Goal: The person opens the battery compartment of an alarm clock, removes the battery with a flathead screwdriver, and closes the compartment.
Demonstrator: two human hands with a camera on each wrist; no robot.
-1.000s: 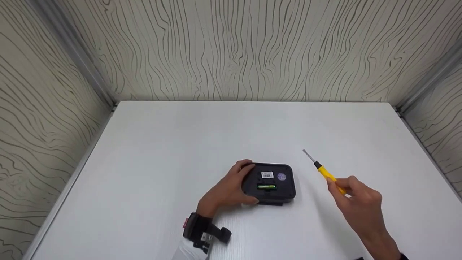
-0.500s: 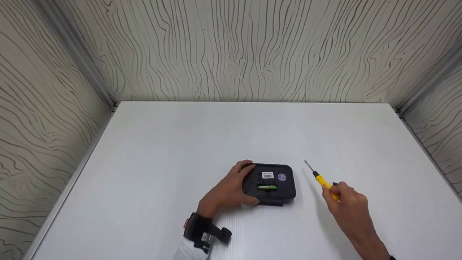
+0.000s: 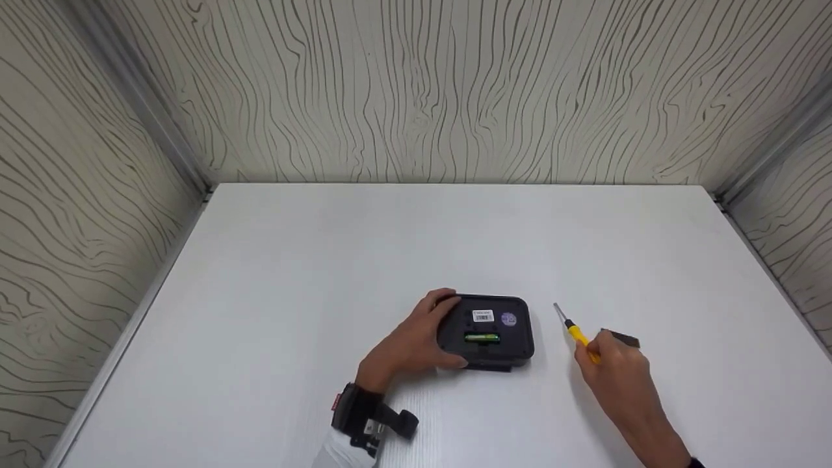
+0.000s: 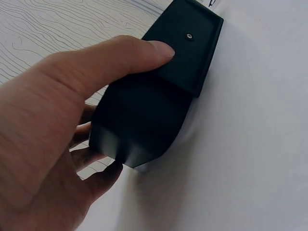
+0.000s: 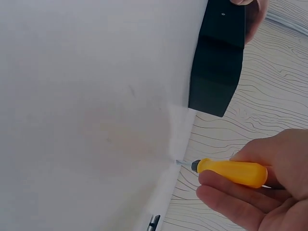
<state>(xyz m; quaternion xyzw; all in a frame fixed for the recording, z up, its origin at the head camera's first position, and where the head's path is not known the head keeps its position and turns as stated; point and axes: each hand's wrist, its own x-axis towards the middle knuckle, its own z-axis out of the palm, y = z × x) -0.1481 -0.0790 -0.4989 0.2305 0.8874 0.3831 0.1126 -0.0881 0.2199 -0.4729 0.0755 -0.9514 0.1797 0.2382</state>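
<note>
A black rounded-corner device [image 3: 497, 351] lies on the white table with its underside up, bearing a barcode label [image 3: 483, 316] and a round purple sticker [image 3: 509, 319]. One green battery [image 3: 481, 338] shows in its uncovered slot. My left hand [image 3: 413, 341] grips the device's left end; in the left wrist view the thumb [image 4: 130, 55] presses its near side. To the right of the device, my right hand [image 3: 617, 377] holds a flathead screwdriver by its yellow handle [image 5: 236, 172], the metal tip [image 3: 559, 309] pointing away and leftward, apart from the device.
A small dark flat piece [image 3: 627, 339] lies on the table behind my right hand, partly hidden by it. Wood-grain panels [image 3: 416, 91] wall the back and both sides of the white table [image 3: 292, 273].
My right hand has moved left and toward the device with the screwdriver, whose tip has come nearer to me. The dark flat piece has come into sight. My left hand stays put.
</note>
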